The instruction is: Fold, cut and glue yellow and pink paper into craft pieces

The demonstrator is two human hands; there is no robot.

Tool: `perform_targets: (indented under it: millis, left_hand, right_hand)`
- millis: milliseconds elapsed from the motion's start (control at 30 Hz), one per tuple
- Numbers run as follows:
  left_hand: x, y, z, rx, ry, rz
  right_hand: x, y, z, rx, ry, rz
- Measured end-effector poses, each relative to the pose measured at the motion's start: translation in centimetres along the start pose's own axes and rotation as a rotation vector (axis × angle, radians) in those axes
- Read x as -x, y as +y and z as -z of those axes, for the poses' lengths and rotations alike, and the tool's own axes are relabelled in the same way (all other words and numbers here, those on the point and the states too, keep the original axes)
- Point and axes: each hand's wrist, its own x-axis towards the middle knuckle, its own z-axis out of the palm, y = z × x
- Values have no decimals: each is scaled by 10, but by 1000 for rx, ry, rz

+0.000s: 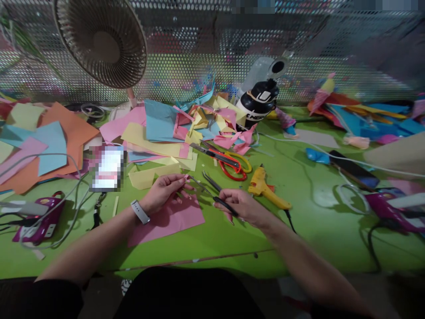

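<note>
My left hand [169, 190] is pinched at the fingertips on a tiny piece of pink paper [187, 178]. My right hand [241, 204] grips slim, dark-handled tweezers [229, 206], whose thin metal end reaches left to the pink piece. Just above lies a second slender grey tool [211, 180], which looks like another pair of tweezers. Under my left hand rests a flat pink paper sheet [175, 223] on the green table. Farther back are a red-and-black utility knife [222, 157] and scissors with red and yellow handles [232, 172]. A yellow glue gun [265, 188] lies beyond my right hand.
Coloured paper [66, 137] is heaped at the left and back. A fan [102, 44], a black-and-white bottle [257, 104] and a perforated metal screen stand behind. A phone [108, 168] lies left; another phone [353, 170] lies right. Cables and purple power strips [43, 219] flank both sides.
</note>
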Motion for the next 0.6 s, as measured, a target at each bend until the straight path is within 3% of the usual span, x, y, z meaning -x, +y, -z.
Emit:
perform_targets:
  millis: [167,333,600]
  left_hand:
    - [1,0,-2,3,15,7]
    - [1,-2,0,23,-45,3]
    - [0,-4,1,2,-56,12]
  right_hand:
    - [1,-7,-3,21,-24,-26]
    - [4,-17,-8,9,-19,-44]
    - [4,-18,-9,-12,-18,-40]
